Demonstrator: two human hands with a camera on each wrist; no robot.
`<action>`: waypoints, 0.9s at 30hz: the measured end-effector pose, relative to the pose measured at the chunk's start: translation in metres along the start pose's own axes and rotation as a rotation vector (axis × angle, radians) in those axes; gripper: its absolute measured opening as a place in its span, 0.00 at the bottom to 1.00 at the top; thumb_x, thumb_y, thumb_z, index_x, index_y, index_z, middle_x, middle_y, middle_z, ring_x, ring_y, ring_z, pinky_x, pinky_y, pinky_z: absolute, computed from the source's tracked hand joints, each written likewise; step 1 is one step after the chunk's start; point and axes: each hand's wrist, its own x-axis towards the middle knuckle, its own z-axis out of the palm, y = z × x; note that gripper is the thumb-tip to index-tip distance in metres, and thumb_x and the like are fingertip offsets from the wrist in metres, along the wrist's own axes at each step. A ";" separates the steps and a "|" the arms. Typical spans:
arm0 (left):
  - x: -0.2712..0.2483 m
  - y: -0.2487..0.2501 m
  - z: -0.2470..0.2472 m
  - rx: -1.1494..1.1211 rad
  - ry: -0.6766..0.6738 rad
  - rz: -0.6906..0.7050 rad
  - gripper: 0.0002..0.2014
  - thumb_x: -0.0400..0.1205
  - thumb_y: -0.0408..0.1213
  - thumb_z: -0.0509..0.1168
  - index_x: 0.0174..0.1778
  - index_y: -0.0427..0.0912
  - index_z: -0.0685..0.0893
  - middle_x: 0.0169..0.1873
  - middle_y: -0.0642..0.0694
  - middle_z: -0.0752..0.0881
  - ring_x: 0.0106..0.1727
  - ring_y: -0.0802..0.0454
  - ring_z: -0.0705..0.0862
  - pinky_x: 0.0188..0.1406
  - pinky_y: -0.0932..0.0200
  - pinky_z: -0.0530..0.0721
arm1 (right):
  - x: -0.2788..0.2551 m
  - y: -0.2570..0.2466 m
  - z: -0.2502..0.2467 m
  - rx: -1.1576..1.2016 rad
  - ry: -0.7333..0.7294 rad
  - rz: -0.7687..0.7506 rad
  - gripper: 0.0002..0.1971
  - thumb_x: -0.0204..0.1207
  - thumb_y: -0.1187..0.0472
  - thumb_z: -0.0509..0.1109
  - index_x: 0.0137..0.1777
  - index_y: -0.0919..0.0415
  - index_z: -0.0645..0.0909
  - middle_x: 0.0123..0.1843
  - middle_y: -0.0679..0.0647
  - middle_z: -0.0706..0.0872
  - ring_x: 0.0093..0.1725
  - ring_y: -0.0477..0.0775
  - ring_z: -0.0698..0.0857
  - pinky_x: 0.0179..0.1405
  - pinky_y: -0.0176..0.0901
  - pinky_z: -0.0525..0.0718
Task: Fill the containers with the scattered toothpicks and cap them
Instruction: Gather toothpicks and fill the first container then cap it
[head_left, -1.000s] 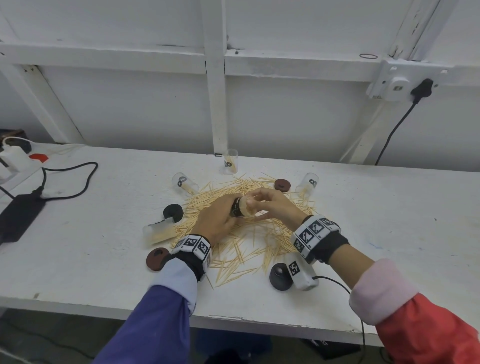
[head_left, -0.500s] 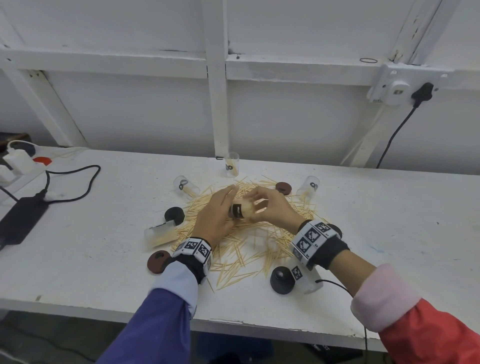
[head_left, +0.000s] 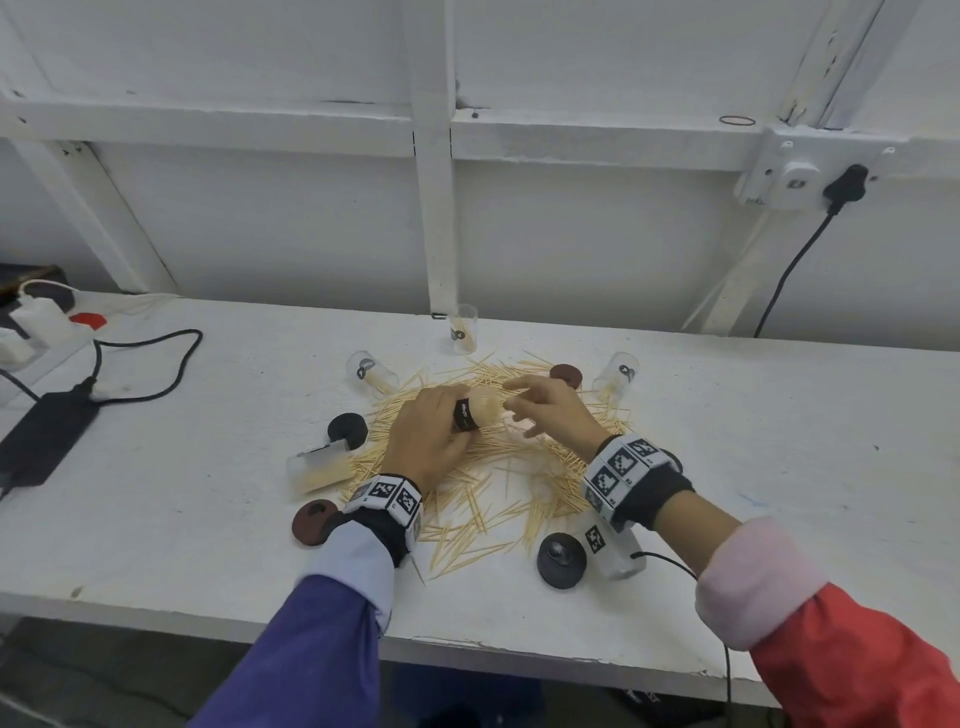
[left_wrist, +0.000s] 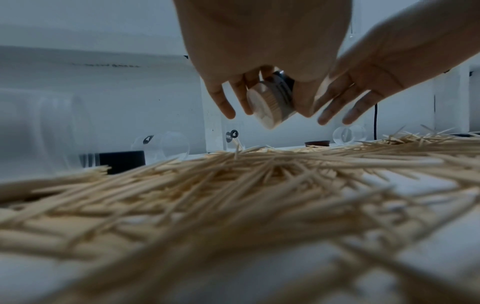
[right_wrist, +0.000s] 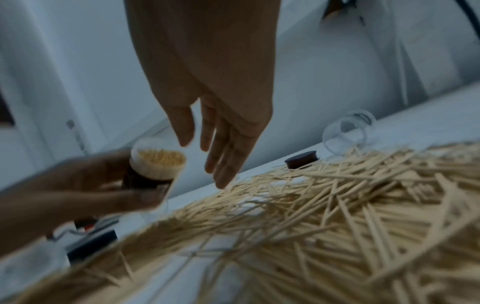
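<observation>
My left hand (head_left: 431, 436) grips a clear container (head_left: 483, 408) packed with toothpicks, held tilted above the pile; a dark band shows at the hand end. In the right wrist view the container (right_wrist: 157, 164) shows toothpick ends at its top. My right hand (head_left: 545, 410) hovers just right of it, fingers spread and straight, holding nothing. Loose toothpicks (head_left: 498, 483) cover the table under both hands. Empty clear containers lie at the back left (head_left: 371, 369) and back right (head_left: 615, 375), and one stands at the back (head_left: 463, 328).
A part-filled container (head_left: 317, 467) lies at the left by a black cap (head_left: 347, 428) and a brown cap (head_left: 314, 522). Another brown cap (head_left: 566, 375) sits at the back. A black cap (head_left: 561, 560) and a container (head_left: 618, 551) lie under my right wrist. A power adapter (head_left: 47, 431) is far left.
My right hand has let go of the container's end and spread its fingers, drawing slightly right. My left hand keeps its hold on the container.
</observation>
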 end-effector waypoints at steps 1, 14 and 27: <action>0.000 0.000 0.000 0.003 0.007 -0.020 0.25 0.77 0.46 0.73 0.69 0.43 0.78 0.60 0.46 0.84 0.61 0.45 0.80 0.58 0.48 0.77 | 0.002 0.004 0.000 -0.200 -0.006 -0.023 0.15 0.79 0.61 0.70 0.65 0.58 0.82 0.56 0.57 0.88 0.50 0.53 0.86 0.47 0.45 0.88; -0.002 0.003 -0.002 -0.003 0.016 -0.097 0.27 0.76 0.47 0.74 0.69 0.43 0.77 0.60 0.46 0.84 0.61 0.45 0.79 0.57 0.49 0.78 | 0.009 0.007 0.031 -1.009 -0.218 -0.205 0.15 0.77 0.56 0.71 0.63 0.54 0.84 0.56 0.52 0.83 0.57 0.55 0.82 0.46 0.45 0.78; 0.000 0.004 -0.003 0.030 0.017 -0.150 0.25 0.77 0.47 0.72 0.70 0.45 0.76 0.60 0.47 0.83 0.62 0.47 0.78 0.56 0.51 0.78 | 0.004 0.012 0.002 -1.045 -0.105 -0.289 0.11 0.80 0.58 0.63 0.45 0.55 0.87 0.42 0.50 0.88 0.43 0.54 0.84 0.36 0.42 0.75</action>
